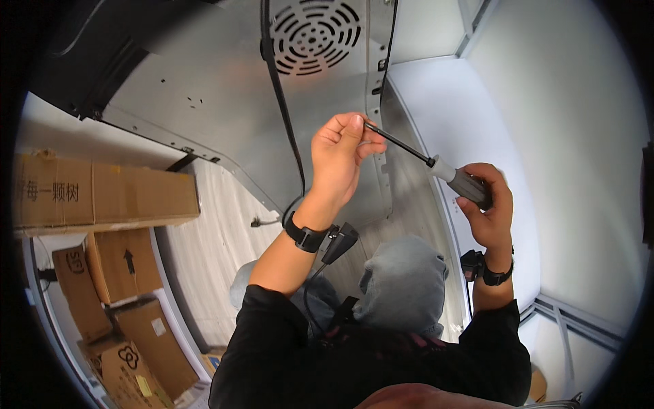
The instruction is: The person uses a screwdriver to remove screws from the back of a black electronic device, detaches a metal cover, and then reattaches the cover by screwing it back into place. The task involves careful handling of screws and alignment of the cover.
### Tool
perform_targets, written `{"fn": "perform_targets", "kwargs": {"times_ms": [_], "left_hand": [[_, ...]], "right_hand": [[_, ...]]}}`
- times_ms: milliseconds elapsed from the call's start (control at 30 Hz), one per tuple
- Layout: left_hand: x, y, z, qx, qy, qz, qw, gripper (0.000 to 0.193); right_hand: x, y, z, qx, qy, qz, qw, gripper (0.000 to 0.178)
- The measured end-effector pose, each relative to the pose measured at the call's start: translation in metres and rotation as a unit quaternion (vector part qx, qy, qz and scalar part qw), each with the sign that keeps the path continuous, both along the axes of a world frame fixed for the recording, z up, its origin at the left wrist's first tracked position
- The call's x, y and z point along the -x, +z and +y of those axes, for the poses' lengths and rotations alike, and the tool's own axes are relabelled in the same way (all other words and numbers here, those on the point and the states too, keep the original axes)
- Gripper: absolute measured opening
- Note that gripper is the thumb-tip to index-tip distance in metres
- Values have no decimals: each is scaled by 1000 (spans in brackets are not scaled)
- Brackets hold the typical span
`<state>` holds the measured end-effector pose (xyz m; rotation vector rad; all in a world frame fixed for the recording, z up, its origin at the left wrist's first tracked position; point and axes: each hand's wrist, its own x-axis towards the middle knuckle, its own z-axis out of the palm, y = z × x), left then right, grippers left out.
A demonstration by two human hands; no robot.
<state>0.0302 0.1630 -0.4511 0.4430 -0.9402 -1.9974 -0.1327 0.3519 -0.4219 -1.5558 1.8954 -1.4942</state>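
Observation:
A screwdriver (405,147) with a black shaft and a grey-and-white handle spans the space between my hands. My right hand (492,211) is wrapped around its handle. At the shaft's tip, the thumb and fingers of my left hand (338,153) are pinched together; whether a small screw is there too is hidden by the fingers. Behind my left hand stands a large grey metal panel (225,116) with a round slotted vent (313,39) near its top. A black cable (283,102) runs down the panel's face.
Cardboard boxes (109,194) are stacked on the left, several of them on a white shelf. A plug (262,222) lies on the wood-look floor (204,273). To the right rises a white wall (579,157), with a white ledge (456,102) beside my right arm.

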Motion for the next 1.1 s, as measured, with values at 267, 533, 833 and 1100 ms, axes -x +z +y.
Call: {"fn": "perform_targets", "kwargs": {"times_ms": [267,533,833,1100], "left_hand": [[8,23,-16,-120,-105,66,985,20],[35,32,-21,-129,-125,35,983,23],[40,53,-39,-102,-108,43,988,22],[45,49,-45,-110,-95,31,989,21]], "right_hand": [[-36,61,7,30,-105,28,994,26],[-74,35,3,126,-173,75,974,30],[-83,9,-19,178,-149,79,969,32],[-81,6,-29,188,-150,71,968,32]]}}
